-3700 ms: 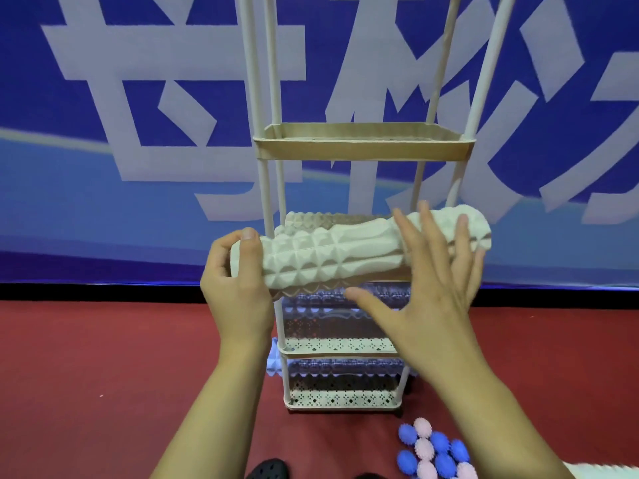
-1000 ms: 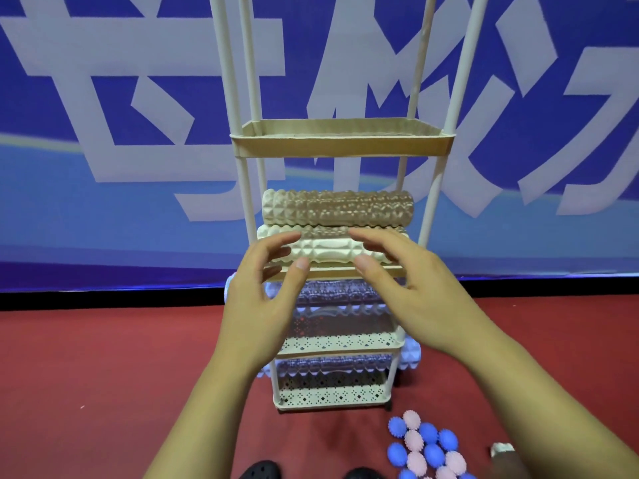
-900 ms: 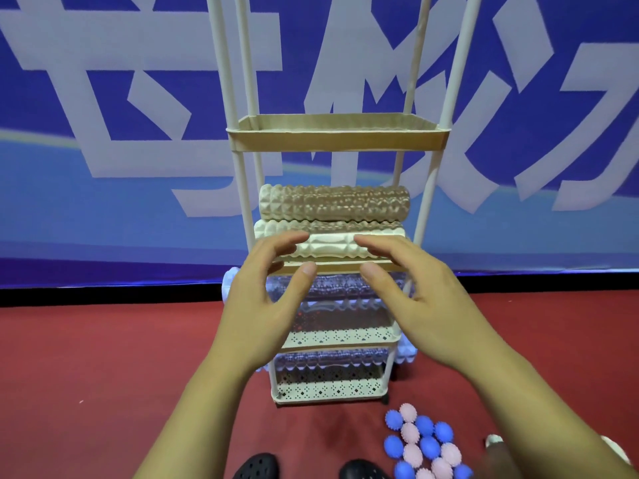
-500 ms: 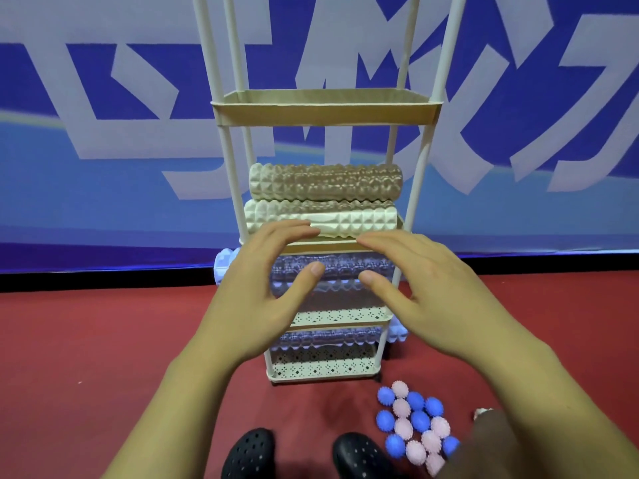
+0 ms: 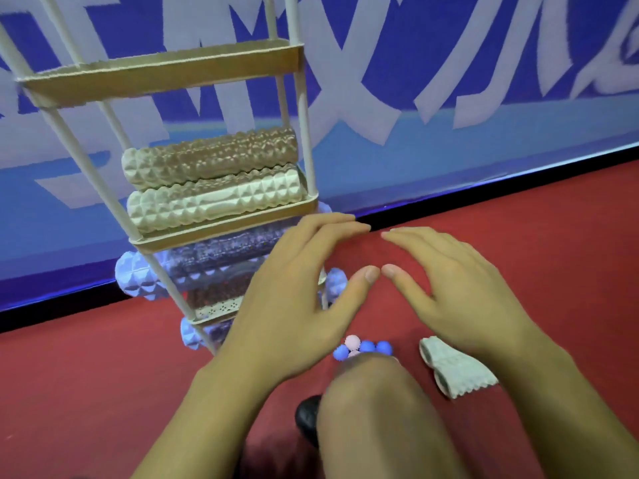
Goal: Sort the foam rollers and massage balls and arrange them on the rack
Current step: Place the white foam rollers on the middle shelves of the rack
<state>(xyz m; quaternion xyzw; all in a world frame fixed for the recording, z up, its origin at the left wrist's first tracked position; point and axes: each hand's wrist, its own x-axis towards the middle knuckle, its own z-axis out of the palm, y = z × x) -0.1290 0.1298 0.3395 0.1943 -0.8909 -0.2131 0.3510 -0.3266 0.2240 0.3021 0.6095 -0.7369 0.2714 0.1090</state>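
Low in the frame's centre, the left hand [image 5: 297, 299] and right hand [image 5: 453, 292] hover spread and empty, thumbs nearly meeting. Just below them, small blue and pink spiky massage balls [image 5: 363, 347] cluster on the red floor [image 5: 86, 375] beside pale ridged foam rollers [image 5: 456, 368]. At left, the white tiered rack [image 5: 162, 70] holds a tan roller [image 5: 211, 157] atop a cream roller [image 5: 214, 202].

Rollers [image 5: 211, 178] stacked on rack [image 5: 224, 224]; balls [image 5: 363, 348] seemingly right.
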